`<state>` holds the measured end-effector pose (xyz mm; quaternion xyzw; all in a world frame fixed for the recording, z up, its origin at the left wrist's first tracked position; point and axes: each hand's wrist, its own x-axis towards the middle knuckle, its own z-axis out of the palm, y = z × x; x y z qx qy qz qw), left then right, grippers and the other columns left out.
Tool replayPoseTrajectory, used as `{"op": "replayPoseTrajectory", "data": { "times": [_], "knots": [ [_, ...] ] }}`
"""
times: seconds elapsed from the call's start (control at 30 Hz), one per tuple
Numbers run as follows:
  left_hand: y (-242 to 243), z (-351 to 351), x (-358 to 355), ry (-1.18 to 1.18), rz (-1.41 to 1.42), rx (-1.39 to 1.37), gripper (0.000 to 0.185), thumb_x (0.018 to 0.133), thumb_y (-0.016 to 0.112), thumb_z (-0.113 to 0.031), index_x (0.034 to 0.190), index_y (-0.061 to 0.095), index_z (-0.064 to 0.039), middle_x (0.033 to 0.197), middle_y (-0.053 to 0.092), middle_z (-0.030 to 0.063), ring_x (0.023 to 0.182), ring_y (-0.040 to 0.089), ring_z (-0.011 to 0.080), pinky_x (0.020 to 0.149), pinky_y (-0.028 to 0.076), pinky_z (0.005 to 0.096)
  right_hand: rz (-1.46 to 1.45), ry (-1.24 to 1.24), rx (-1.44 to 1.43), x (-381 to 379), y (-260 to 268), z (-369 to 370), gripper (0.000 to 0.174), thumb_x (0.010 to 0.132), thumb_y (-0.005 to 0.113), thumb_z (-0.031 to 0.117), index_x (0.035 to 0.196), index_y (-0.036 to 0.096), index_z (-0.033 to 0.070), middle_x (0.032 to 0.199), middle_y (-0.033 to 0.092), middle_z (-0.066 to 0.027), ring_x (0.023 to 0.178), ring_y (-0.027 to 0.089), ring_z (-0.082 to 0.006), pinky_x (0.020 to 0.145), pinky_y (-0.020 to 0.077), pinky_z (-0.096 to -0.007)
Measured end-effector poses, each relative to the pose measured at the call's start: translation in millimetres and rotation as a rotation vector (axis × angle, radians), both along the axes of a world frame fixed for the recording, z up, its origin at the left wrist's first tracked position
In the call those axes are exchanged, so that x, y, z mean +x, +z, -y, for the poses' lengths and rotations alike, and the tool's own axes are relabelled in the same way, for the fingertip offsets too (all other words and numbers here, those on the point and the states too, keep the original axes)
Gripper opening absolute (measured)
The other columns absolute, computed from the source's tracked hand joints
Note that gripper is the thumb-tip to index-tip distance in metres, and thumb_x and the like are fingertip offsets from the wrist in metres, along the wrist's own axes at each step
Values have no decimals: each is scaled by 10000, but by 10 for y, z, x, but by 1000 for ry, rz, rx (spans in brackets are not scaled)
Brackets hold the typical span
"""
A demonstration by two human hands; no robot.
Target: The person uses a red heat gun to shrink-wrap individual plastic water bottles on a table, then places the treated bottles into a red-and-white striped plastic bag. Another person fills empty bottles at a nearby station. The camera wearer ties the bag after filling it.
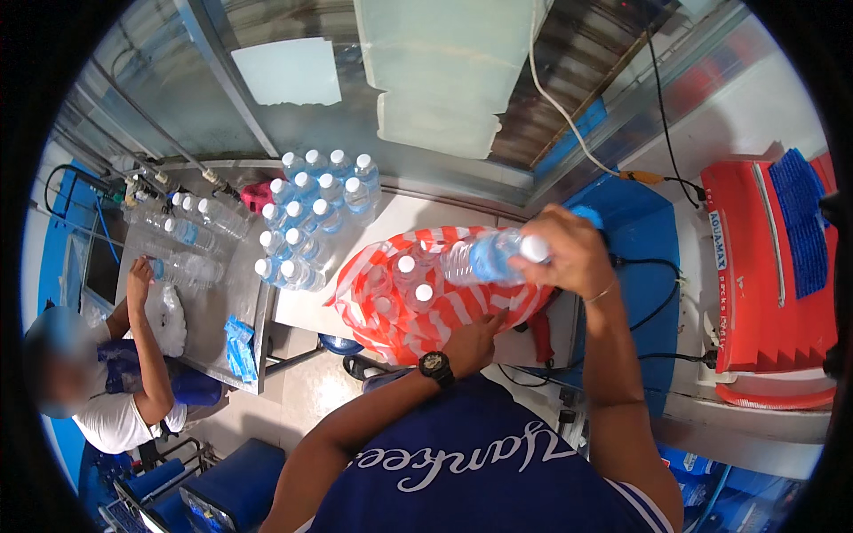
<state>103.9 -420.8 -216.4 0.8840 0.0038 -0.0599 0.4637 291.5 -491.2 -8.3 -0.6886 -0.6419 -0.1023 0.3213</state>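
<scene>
My right hand [566, 250] grips a clear plastic water bottle [480, 260] near its white cap. The blue-labelled bottle is tilted sideways over a red-and-white striped plastic bag [426, 326]. Inside the bag, several bottles stand with two white caps [414, 278] plainly showing. My left hand [470, 343], with a black watch on its wrist, holds the bag's near edge; its fingertips are partly hidden. Left of the bag, several capped bottles with blue labels [306, 220] stand grouped on the white tabletop [300, 313].
A co-worker [133, 373] at the left reaches toward bottles on a metal counter [206, 333], where blue packets [240, 346] lie. A red-topped machine [753, 266] stands right, with cables nearby. A red-handled tool [543, 333] is beside the bag. A glass partition [320, 126] rises behind.
</scene>
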Motion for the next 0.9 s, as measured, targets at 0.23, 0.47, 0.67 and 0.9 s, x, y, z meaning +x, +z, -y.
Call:
{"op": "replayPoseTrajectory", "data": {
  "times": [0.23, 0.47, 0.67, 0.9],
  "knots": [
    [-37, 87, -77, -26, 152, -117, 758, 806, 571, 38, 1534, 364, 8, 1284, 622, 321, 1010, 683, 494, 845, 576, 543, 96, 134, -235, -189, -1222, -264, 407, 864, 800, 426, 982, 672, 58, 811, 599, -107, 771, 639, -288, 645, 551, -414],
    [-196, 81, -93, -117, 119, -62, 652, 797, 597, 24, 1437, 479, 31, 1361, 575, 313, 1223, 601, 460, 1023, 510, 519, 133, 180, -157, -155, -2249, -451, 447, 888, 780, 454, 1006, 656, 41, 855, 576, -120, 763, 609, -275, 638, 543, -401],
    [-193, 83, -88, -104, 250, 167, 694, 788, 665, -9, 1455, 470, -5, 1452, 505, 285, 1268, 567, 473, 1092, 477, 508, 303, 182, -157, -179, -2201, -584, 426, 906, 750, 490, 1012, 694, 81, 867, 591, -65, 869, 587, -235, 780, 529, -380],
    [-128, -52, -153, 177, 65, 79, 792, 825, 748, -111, 1536, 405, -53, 1517, 435, 271, 1260, 581, 478, 1088, 494, 504, 331, 222, -41, -77, -1861, -814, 461, 892, 753, 515, 1060, 719, 87, 905, 634, -45, 924, 605, -236, 794, 535, -382]
  ]
}}
